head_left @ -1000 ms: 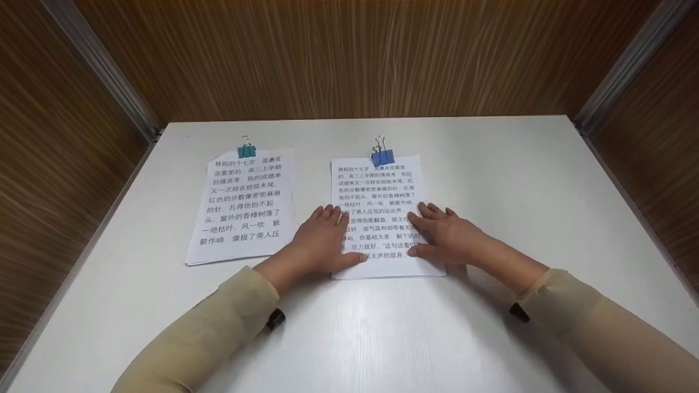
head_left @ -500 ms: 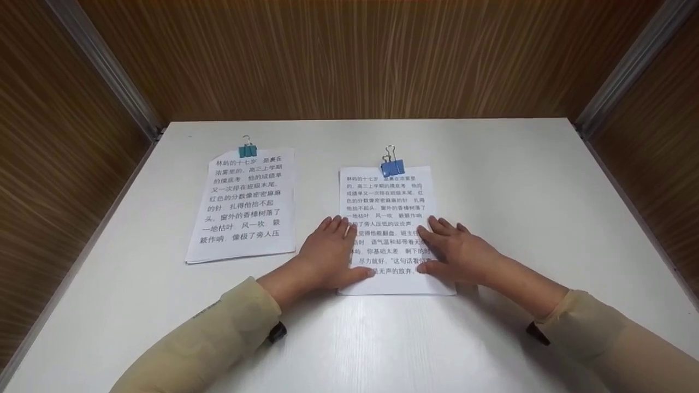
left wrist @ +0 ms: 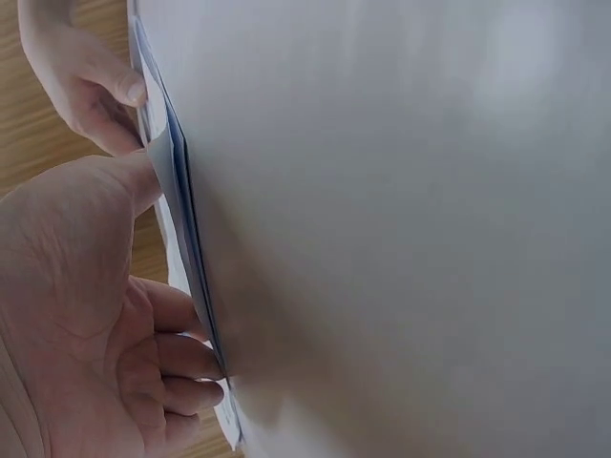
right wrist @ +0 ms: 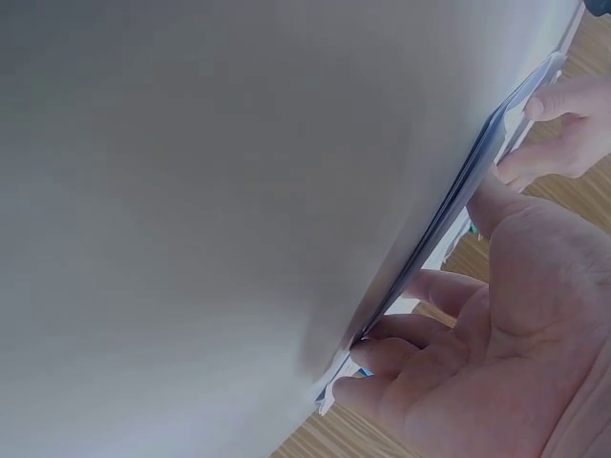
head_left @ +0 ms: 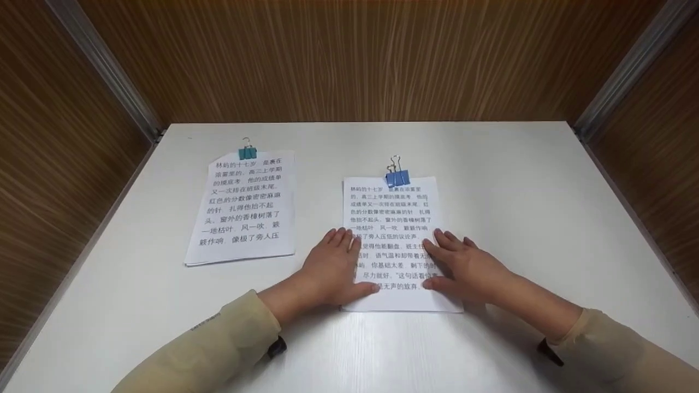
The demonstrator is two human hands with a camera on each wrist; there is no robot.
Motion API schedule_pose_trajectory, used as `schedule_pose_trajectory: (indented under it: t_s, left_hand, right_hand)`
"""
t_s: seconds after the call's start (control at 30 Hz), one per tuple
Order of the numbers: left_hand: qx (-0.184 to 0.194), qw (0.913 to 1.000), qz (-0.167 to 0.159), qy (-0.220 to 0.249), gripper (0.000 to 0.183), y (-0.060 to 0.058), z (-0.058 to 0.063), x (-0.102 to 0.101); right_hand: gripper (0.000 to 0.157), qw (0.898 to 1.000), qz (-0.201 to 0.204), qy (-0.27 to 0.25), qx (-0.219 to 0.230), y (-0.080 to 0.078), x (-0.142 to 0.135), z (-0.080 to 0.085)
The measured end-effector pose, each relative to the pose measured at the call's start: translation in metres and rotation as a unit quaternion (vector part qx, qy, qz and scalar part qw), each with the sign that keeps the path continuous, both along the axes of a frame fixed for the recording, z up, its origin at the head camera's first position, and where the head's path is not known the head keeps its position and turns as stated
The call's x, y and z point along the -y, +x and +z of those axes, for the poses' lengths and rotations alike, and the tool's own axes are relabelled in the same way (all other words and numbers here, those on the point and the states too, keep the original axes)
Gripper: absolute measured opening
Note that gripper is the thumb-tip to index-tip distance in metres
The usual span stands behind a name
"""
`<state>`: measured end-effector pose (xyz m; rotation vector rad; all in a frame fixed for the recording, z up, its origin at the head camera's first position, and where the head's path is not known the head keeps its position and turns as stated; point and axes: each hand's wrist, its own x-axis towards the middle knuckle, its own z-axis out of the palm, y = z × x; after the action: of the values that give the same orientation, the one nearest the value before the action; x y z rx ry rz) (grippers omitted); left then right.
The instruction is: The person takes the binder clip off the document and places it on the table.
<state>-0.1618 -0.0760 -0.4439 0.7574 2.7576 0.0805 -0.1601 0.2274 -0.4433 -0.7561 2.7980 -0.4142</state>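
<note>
A stack of printed white sheets (head_left: pixel 390 218) lies flat in front of me, a blue binder clip (head_left: pixel 397 178) on its far edge. My left hand (head_left: pixel 327 267) rests along the stack's left side, its thumb laid over the near part of the top sheet. On the opposite side my right hand (head_left: pixel 472 270) touches the edge likewise, thumb on the print. In both wrist views the loosely extended fingers of the left hand (left wrist: pixel 86 296) and right hand (right wrist: pixel 506 334) meet the sheets' edge. The hands cover parts of the side margins.
To the left lies a second printed paper stack (head_left: pixel 240 207), slightly slanted, with a teal binder clip (head_left: pixel 247 153) at its top. The white table (head_left: pixel 546 207) is bounded by wood-grain panels (head_left: pixel 349 60) at the back and sides.
The blue-clipped stack has slid towards me and a little to the right, both hands moving along with it. The teal-clipped stack has stayed in place.
</note>
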Motion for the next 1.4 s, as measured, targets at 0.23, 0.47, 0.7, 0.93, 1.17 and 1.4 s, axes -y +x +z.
schedule_pose_trajectory:
  t_s: [0.23, 0.47, 0.7, 0.93, 1.17, 1.4]
  left_hand:
    - [-0.003, 1.0, 0.0, -0.006, 0.108, 0.005, 0.001, -0.003]
    - [-0.011, 0.9999, -0.003, -0.013, 0.108, 0.006, 0.001, -0.004]
    - [-0.013, 0.9999, -0.005, -0.009, 0.107, 0.006, 0.002, -0.005]
    - [-0.032, 0.9993, -0.006, 0.017, 0.103, -0.004, 0.005, 0.002]
    - [-0.064, 0.9954, 0.028, 0.066, 0.098, -0.049, 0.012, 0.013]
    - [-0.056, 0.9933, 0.052, 0.087, 0.105, -0.106, 0.011, 0.022]
  right_hand:
    - [0.084, 1.0, -0.001, 0.01, -0.006, 0.005, -0.002, 0.001]
    - [0.085, 1.0, -0.011, -0.004, 0.0, 0.004, -0.002, -0.002]
    - [0.086, 0.999, -0.032, -0.011, 0.014, 0.003, -0.003, -0.003]
    - [0.085, 0.999, -0.031, -0.012, 0.012, 0.003, -0.002, -0.001]
    - [0.086, 0.999, -0.032, -0.017, 0.01, 0.005, -0.003, -0.003]
    - [0.087, 0.999, -0.04, -0.019, 0.016, 0.004, -0.003, -0.003]
